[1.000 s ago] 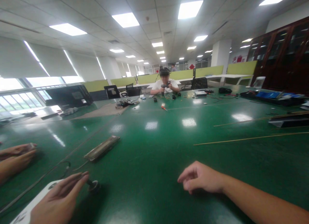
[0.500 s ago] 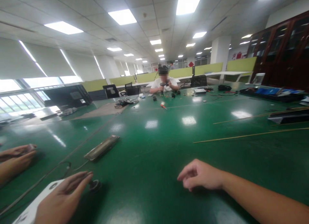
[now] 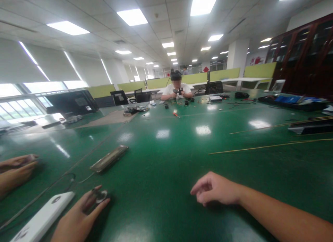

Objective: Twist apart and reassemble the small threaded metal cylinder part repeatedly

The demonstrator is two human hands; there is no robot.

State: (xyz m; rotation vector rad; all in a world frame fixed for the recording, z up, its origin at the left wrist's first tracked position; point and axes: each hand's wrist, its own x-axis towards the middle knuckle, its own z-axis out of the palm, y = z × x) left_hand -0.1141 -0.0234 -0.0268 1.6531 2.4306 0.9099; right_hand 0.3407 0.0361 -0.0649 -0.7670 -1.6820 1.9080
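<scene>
At the lower left, my left hand (image 3: 82, 214) is closed around a small dark round part (image 3: 101, 196) with a pale ring on its end. Its thumb and fingers grip the part from either side, just above the tabletop. A long white casing (image 3: 43, 219) with a dark round spot lies beside this hand. My right hand (image 3: 214, 189) rests on the green table (image 3: 156, 172) with its fingers loosely bent and apart; nothing shows in it. Beyond my left hand lies a long flat metallic bar (image 3: 109, 159) with a thin cable.
Another person's hands (image 3: 18, 170) hold a small item at the left edge. Across the table a person (image 3: 177, 91) handles a dark device. An orange screwdriver (image 3: 176, 115) lies midway. Thin rods (image 3: 260, 148) and a black tray (image 3: 291, 99) are at right.
My left hand has moved right, off the white casing, and now grips the small dark round part, which has tilted to show its pale ring. My right hand stays put.
</scene>
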